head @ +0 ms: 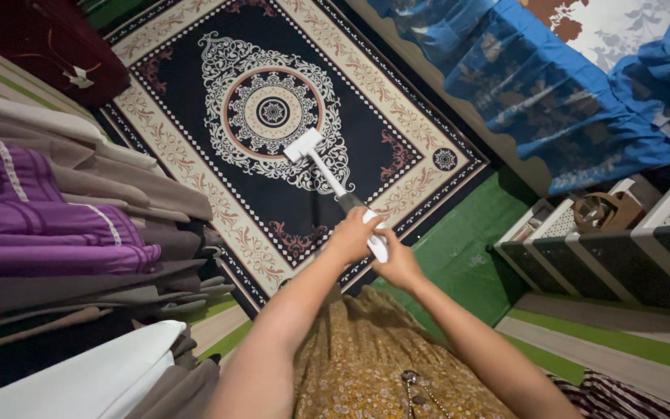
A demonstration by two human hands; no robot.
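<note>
I look down at a white stick vacuum (326, 169) whose flat head rests on a dark patterned rug (195, 163), near its round centre medallion. My left hand (350, 235) grips the handle from above, and my right hand (398, 264) holds the same handle just below it. Both arms reach forward over my mustard patterned dress (366, 365). The handle's end is hidden between my hands.
Hanging clothes in purple, grey and white (56, 233) crowd the left. A bed with a blue floral cover (552, 93) runs along the upper right. White lattice shelves (630, 248) stand at the right, over a green floor mat (459, 256). A dark red bag (48, 39) lies top left.
</note>
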